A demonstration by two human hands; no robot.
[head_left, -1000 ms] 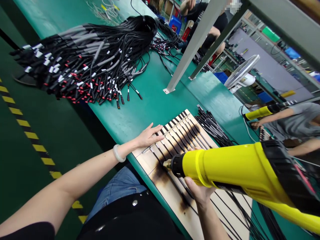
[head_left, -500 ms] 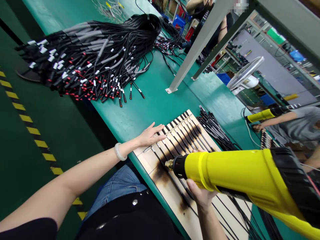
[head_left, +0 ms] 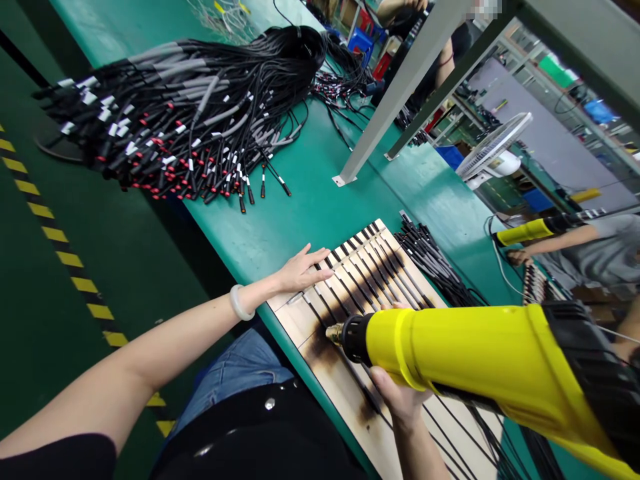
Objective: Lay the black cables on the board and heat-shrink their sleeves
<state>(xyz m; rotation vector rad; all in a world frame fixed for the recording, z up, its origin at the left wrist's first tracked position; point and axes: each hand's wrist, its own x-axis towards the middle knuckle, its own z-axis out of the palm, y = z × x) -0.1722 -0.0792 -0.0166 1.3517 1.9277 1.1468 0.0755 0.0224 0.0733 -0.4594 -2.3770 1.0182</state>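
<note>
My right hand [head_left: 400, 397] is wrapped round the barrel of a yellow and black heat gun [head_left: 465, 347]. Its brass nozzle [head_left: 334, 333] points down over the near, left part of a scorched wooden board [head_left: 313, 327]. Black cables [head_left: 356, 277] with sleeve sections lie side by side across that board, their ends at its far edge. My left hand [head_left: 300, 270] rests with fingers stretched out over the cable ends at the board's left corner, holding nothing. The heat gun's body hides part of the cables and the board's right side.
A big bundle of black cables [head_left: 200, 120] with red and white ends lies at the table's upper left. More cables [head_left: 430, 260] lie beyond the board. A grey metal post [head_left: 385, 100] stands on the green table [head_left: 270, 233]. A co-worker's hand [head_left: 520, 257] is near another heat gun [head_left: 525, 232].
The heat gun's nozzle has shifted slightly left and down, toward the board's near edge, along with my right hand. My left hand stays where it was.
</note>
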